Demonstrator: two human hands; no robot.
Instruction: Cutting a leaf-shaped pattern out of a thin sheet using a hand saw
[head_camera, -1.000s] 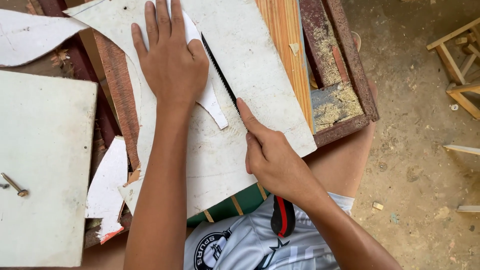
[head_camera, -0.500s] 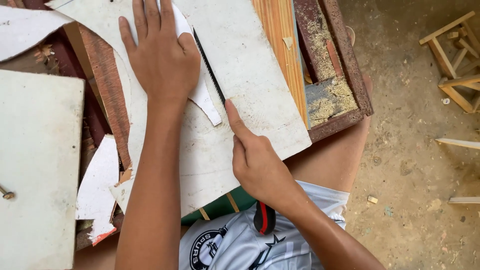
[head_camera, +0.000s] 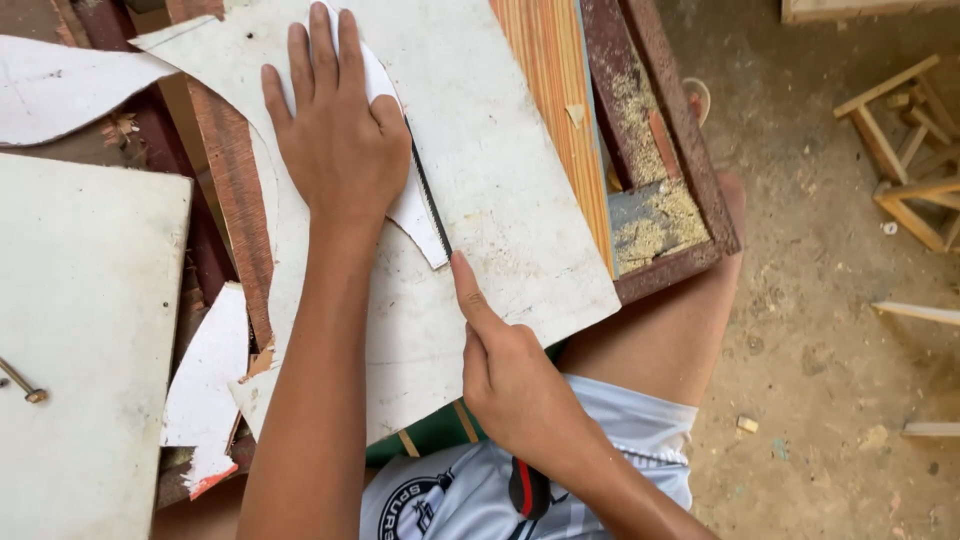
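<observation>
Left hand (head_camera: 335, 135): open, we press flat on the white board (head_camera: 500, 200), upper centre.
Right hand (head_camera: 510, 380): closed, apparently gripping the saw blade (head_camera: 430, 200), index finger extended.

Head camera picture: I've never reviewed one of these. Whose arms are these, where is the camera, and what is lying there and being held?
There is no machine here. The camera sits on a person's head and looks down, so both arms are that person's own. The left hand presses flat on a curved white cut-out piece, which lies on a large white board. The right hand grips a thin dark saw blade, forefinger stretched along it; the blade runs beside the cut-out's edge. The board rests on rough wooden planks with sawdust nearby. Another white panel lies on the left, with a screw on it.
</observation>
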